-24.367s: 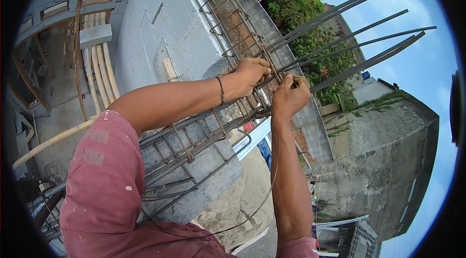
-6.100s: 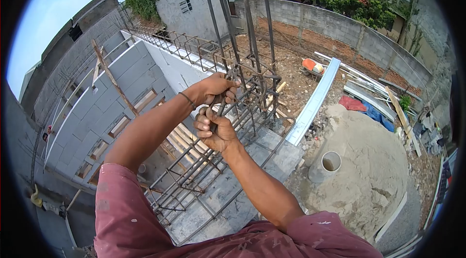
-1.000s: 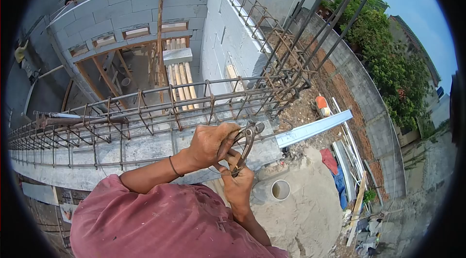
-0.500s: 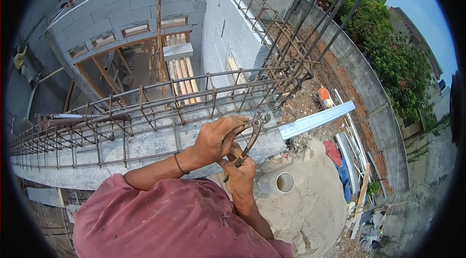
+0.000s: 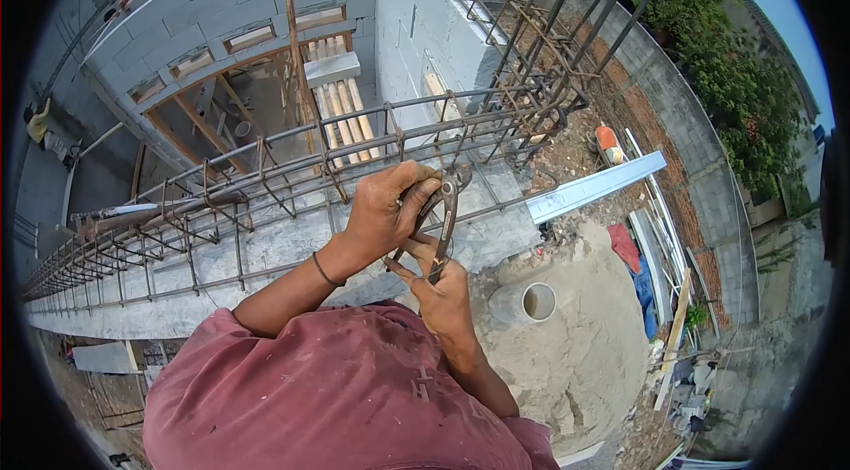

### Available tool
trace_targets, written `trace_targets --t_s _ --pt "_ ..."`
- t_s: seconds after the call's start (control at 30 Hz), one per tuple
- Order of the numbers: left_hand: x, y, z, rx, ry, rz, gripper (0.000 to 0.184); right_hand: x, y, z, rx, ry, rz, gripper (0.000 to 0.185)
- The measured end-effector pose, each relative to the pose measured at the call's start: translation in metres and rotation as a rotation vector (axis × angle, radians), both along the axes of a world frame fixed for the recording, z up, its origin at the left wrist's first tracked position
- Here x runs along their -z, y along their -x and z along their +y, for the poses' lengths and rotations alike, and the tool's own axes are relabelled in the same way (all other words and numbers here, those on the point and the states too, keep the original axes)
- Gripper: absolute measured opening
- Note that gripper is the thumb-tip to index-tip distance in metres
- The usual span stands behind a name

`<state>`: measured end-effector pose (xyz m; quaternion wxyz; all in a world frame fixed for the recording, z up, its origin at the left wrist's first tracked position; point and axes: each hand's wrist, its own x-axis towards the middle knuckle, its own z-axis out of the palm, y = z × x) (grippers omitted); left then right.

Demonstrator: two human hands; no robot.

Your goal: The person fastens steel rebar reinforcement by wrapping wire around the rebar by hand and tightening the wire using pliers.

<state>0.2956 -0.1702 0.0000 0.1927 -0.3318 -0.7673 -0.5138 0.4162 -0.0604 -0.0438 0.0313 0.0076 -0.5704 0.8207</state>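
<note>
In my right hand (image 5: 445,297) is a pair of metal pincers (image 5: 449,215), the fingers closed around the handles. The jaws point upward, close to the rebar cage (image 5: 443,99). My left hand (image 5: 382,209) is closed in a pinch right beside the jaws. What lies between its fingertips is hidden or too thin to make out. Both hands are over the near bars of the cage, which runs along a grey concrete surface (image 5: 301,244).
Upright bars (image 5: 645,3) rise at the cage's far right corner. Below right are a sand pile (image 5: 584,364), a round pipe-like container (image 5: 537,302) and a light metal channel (image 5: 602,187). Block walls (image 5: 434,19) stand ahead. Another person (image 5: 40,127) is at the far left.
My left hand has come down beside the pincers' jaws. The pincers stand more upright and their handles look spread apart. The whole view has shifted slightly.
</note>
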Motion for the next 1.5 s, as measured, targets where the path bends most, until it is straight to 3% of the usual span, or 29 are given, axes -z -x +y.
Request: trace_targets --t_s 0.1,0.13,0.17,0.23,0.3,0.37,0.43,0.53,0.63,0.7,0.8,0.83,1.0,1.1,1.17,1.23,1.3,1.33,1.4,1.5 --pt "0.003 0.000 0.003 -0.002 -0.069 0.058 0.009 0.002 0.000 0.005 -0.065 0.171 -0.045 0.047" --pt "0.011 -0.002 0.003 0.074 -0.233 -0.313 0.014 0.002 0.000 0.008 -0.066 0.045 -0.009 0.048" --pt "0.012 0.003 0.001 0.082 -0.230 -0.308 0.014 0.002 -0.001 0.012 -0.066 -0.080 0.024 0.049" --pt "0.011 0.013 -0.005 0.176 -0.511 -0.835 0.021 0.007 -0.004 0.027 -0.094 -0.118 0.057 0.045" --pt "0.004 0.023 -0.012 0.313 -0.568 -0.953 0.024 0.003 -0.006 0.045 -0.396 -0.470 0.096 0.041" --pt "-0.005 0.032 -0.022 0.444 -0.534 -1.042 0.026 0.008 -0.011 0.051 -0.409 -0.572 0.092 0.032" --pt "-0.018 0.047 -0.034 0.486 -0.504 -0.965 0.026 0.014 -0.011 0.056 -0.445 -0.781 0.088 0.019" --pt "-0.060 0.058 -0.052 0.452 -0.746 -0.540 0.024 0.017 -0.006 0.069 -0.321 -0.856 -0.108 0.011" --pt "-0.095 0.059 -0.078 0.515 -0.960 -0.427 0.021 0.023 0.011 0.085 -0.207 -0.916 -0.268 0.015" --pt "-0.106 0.056 -0.096 0.572 -0.967 -0.401 0.018 0.024 0.019 0.092 -0.166 -0.945 -0.241 0.019" --pt "-0.123 0.045 -0.110 0.641 -1.031 -0.331 0.014 0.018 0.032 0.091 -0.095 -1.448 -0.141 0.022" --pt "-0.125 0.041 -0.109 0.642 -1.024 -0.324 0.014 0.017 0.037 0.088 -0.091 -1.444 -0.133 0.022" --pt "-0.117 0.026 -0.075 0.448 -0.990 -0.235 0.016 0.047 0.077 0.059 -0.033 -1.771 0.211 0.021" --pt "-0.107 0.026 -0.064 0.423 -0.980 -0.194 0.017 0.079 0.089 0.048 0.092 -1.661 0.361 0.020" --pt "-0.108 0.020 -0.060 0.379 -0.987 -0.189 0.015 0.072 0.081 0.048 0.131 -1.615 0.442 0.010" --pt "-0.102 0.018 -0.060 0.324 -0.981 -0.158 0.014 0.043 0.063 0.045 0.307 -1.355 0.549 0.010" --pt "-0.092 0.015 -0.054 0.139 -0.907 -0.048 0.014 0.010 0.033 0.039 0.376 -1.031 0.670 0.021" --pt "-0.088 0.013 -0.046 0.105 -0.924 -0.025 0.016 -0.014 0.023 0.033 0.365 -1.018 0.684 0.021" --pt "-0.078 0.006 -0.023 0.105 -0.935 -0.020 0.019 -0.051 0.005 0.015 0.451 -0.736 0.813 0.035" --pt "-0.075 -0.007 0.016 0.163 -0.921 0.040 0.021 -0.078 0.015 -0.008 0.452 -0.669 0.690 0.046"
